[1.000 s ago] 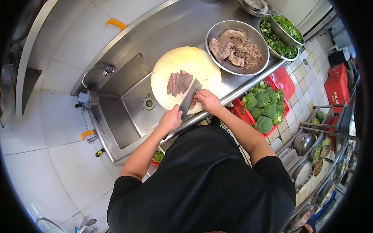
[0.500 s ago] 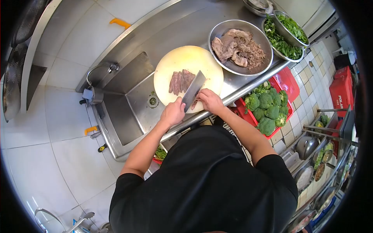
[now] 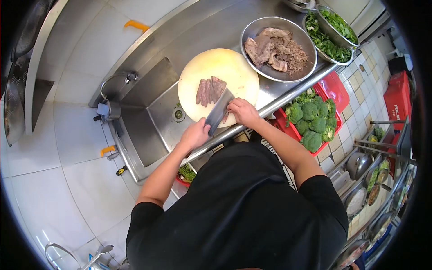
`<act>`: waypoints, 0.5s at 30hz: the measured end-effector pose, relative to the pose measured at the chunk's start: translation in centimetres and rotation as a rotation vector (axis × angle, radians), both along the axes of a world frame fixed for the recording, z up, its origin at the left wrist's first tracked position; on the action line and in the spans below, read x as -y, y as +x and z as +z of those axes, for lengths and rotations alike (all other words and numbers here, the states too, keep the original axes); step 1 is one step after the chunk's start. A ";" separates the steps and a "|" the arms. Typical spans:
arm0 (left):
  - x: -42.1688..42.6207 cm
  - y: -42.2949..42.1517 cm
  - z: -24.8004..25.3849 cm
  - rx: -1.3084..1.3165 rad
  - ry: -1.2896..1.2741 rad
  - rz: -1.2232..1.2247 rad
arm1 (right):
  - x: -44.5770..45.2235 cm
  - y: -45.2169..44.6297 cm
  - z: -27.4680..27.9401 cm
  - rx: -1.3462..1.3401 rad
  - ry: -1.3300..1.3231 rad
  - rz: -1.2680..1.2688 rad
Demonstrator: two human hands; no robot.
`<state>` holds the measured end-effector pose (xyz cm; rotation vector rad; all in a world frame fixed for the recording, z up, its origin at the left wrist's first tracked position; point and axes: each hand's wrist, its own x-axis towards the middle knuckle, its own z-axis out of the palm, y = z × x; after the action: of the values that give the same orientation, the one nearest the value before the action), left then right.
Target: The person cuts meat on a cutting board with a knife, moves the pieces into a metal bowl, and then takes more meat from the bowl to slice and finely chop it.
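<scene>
Left grip (image 3: pixel 196 133): grey rectangular steel cleaver (image 3: pixel 219 112) clasped
Right grip (image 3: pixel 243 111): closure cannot be told
Sliced: purplish-brown meat strips (image 3: pixel 210 91)
Unsliced: pale-brown meat chunks (image 3: pixel 262 50)

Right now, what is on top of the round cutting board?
On the round cutting board lie meat pieces; the left hand holds a cleaver over them, beside the right hand. The surface beneath the meat, and whatever the right hand covers, cannot be seen.
</scene>
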<state>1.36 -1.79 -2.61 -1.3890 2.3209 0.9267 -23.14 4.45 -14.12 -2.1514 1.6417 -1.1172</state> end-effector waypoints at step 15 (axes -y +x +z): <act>-1.4 -1.8 -2.2 -0.050 -0.028 0.078 | 0.2 -0.2 -0.2 -0.062 0.030 0.038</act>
<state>-0.45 -0.36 -4.78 -1.4935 2.3395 0.9646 -23.30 4.29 -14.30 -2.2099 1.6255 -1.0189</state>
